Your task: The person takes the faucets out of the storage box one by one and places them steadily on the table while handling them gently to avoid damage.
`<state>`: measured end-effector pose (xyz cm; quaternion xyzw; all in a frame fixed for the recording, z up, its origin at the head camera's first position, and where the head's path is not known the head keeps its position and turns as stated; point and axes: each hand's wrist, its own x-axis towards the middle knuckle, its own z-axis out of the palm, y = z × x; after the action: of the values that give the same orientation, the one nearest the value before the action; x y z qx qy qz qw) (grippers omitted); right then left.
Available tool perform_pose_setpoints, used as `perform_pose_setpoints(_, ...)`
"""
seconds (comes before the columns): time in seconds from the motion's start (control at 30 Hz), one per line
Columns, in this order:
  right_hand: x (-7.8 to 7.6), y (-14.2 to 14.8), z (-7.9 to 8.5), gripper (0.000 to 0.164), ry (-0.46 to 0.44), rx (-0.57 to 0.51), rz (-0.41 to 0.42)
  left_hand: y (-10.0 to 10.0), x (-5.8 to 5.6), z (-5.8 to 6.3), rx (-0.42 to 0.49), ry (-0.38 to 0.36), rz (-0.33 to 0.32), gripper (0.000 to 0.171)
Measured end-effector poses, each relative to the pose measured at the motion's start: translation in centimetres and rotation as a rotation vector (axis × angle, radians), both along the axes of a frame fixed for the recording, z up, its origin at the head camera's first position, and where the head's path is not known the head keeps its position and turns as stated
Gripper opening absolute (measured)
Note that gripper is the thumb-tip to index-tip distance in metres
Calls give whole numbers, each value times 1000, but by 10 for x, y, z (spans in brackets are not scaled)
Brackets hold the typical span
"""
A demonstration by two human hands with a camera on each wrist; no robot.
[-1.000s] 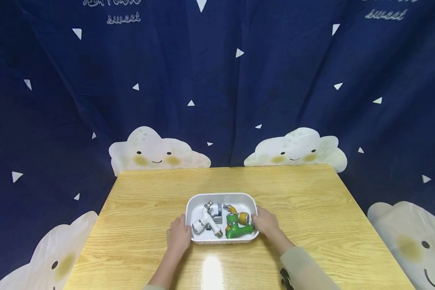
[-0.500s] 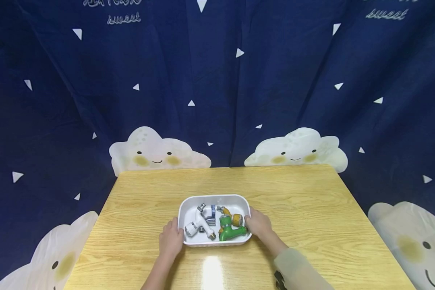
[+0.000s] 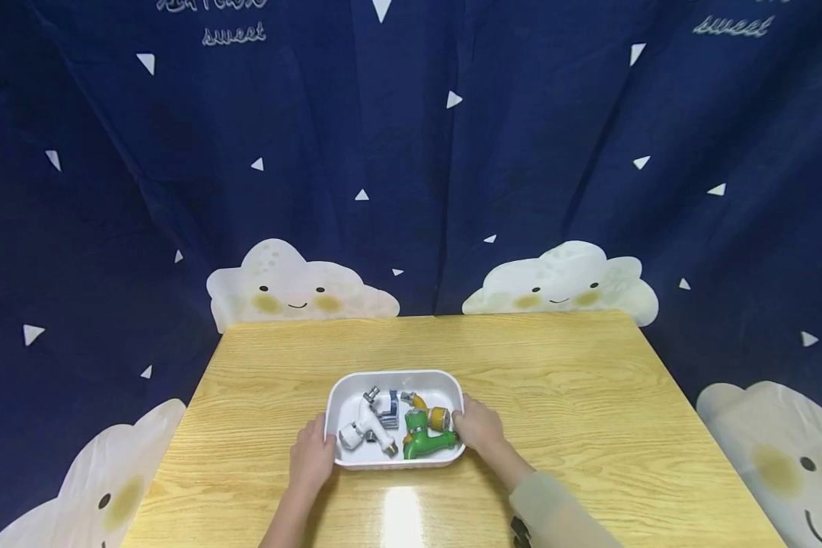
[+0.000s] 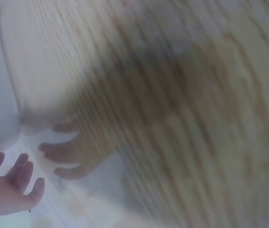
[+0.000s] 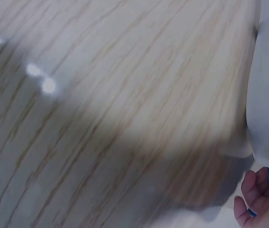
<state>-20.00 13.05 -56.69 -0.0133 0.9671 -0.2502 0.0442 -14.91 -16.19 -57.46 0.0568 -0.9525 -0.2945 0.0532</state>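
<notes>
Nearest to me, a pale sleeve (image 3: 562, 514) is covering the person's right forearm, and a small dark object (image 3: 520, 531) is showing beside it, too cut off to make out. Between the two forearms, a bright patch of light (image 3: 403, 519) is gleaming on the bench (image 3: 555, 380).

The left hand (image 3: 311, 455) is gripping the left end of a white tray (image 3: 437, 384), its thumb lying at the rim by the near left corner. The right hand (image 3: 479, 425) is gripping the right end, its fingers curling at the tray's side. The tray is sitting between the bench's left and right edges, a little closer to the left one and well apart from the far edge; I cannot tell whether its base is touching the wood.

Inside, a green tap (image 3: 425, 443) is lying toward the near right corner, and a white tap (image 3: 371, 421) is slanting across the left half, its knob pointing at the left wall. Behind them, a chrome piece (image 3: 387, 419) is resting near the middle, and a yellow tap (image 3: 439, 418) is lying toward the far right corner, partly hidden by the green one.

Beyond the bench's far edge, a dark blue curtain (image 3: 308, 144) is hanging, showing white triangles and smiling clouds.
</notes>
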Motion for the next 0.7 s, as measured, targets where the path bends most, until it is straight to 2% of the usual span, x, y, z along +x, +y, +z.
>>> perform_pose_setpoints(0.3, 1, -7, -1, 40, 20, 4, -3, -9, 1, 2, 2, -17, -7, 40)
perform_pose_setpoints(0.7, 0, -18, -4, 39, 25, 18, -4, -18, 2, 2, -10, 5, -14, 38)
